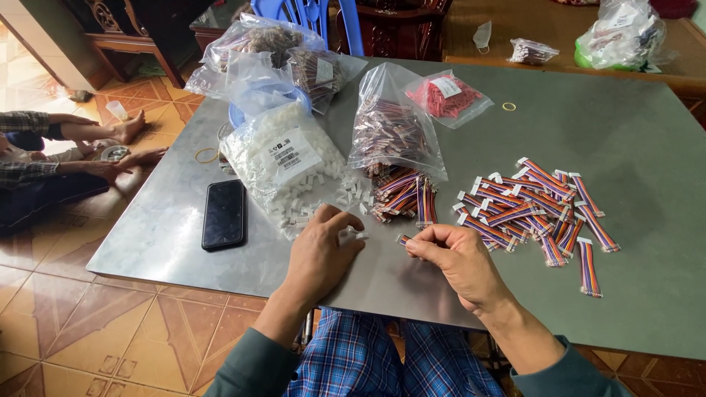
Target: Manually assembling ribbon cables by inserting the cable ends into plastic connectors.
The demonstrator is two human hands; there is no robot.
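Note:
My right hand (460,259) pinches a short multicoloured ribbon cable (404,240) by its end, just above the grey metal table (632,132). Beside it, my left hand (321,251) rests palm down with fingertips on small white plastic connectors (351,197) spilled from an open clear bag (283,165). Right of my right hand lies a spread of finished ribbon cables with white ends (540,213). Ahead of both hands, a heap of bare ribbon cables (401,195) spills from another clear bag (391,132).
A black phone (223,213) lies left of my left hand. Further back sit bags of parts, one with red pieces (445,97), plus a blue chair (309,16). Rubber bands (509,106) lie on the table. Another person (44,158) sits on the tiled floor at left.

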